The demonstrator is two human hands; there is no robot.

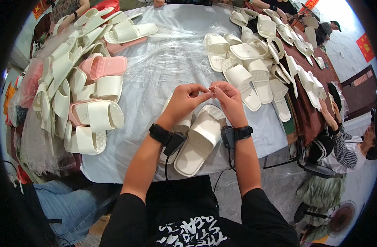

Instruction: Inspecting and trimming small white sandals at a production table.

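Note:
My left hand [188, 100] and my right hand [230, 100] meet over the table, thumbs and fingertips pinched together. Whatever is between the fingertips is too small to make out. Below them on the table lies a cream slipper [203, 133], its toe end toward the far side and its heel toward me. A second cream slipper [183, 122] sits to its left, partly hidden by my left hand and wrist. Neither hand is gripping these slippers. A black strap with a small box is on each wrist.
Cream slippers [100, 88] and a pink slipper [108, 67] are heaped at the left. More cream slippers [237, 76] cover the right side. Crumpled clear plastic [168, 49] lies on the pale table cover [155, 80]. Other people work around the edges; one person [353, 146] sits at the right.

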